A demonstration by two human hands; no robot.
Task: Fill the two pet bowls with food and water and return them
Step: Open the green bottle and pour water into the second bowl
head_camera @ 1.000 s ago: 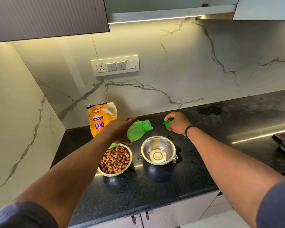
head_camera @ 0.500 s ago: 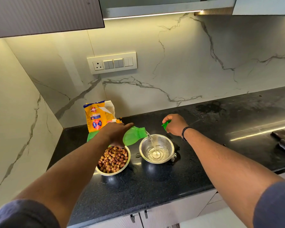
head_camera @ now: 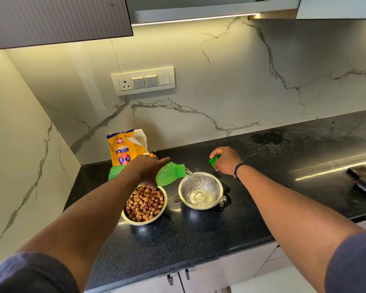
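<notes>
Left hand [head_camera: 148,169] grips green bottle [head_camera: 169,173], tipped sideways, mouth over steel water bowl [head_camera: 200,190]; water stream falls into it. Right hand [head_camera: 226,160] pinches green cap [head_camera: 214,160], behind that bowl. Kibble bowl [head_camera: 144,205], full, just left of it on black table [head_camera: 199,240]. Yellow food bag [head_camera: 125,148] upright against wall.

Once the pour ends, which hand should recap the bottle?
Right hand, probably: it already pinches the green cap beside the bottle mouth, while the left hand grips the bottle body.
</notes>
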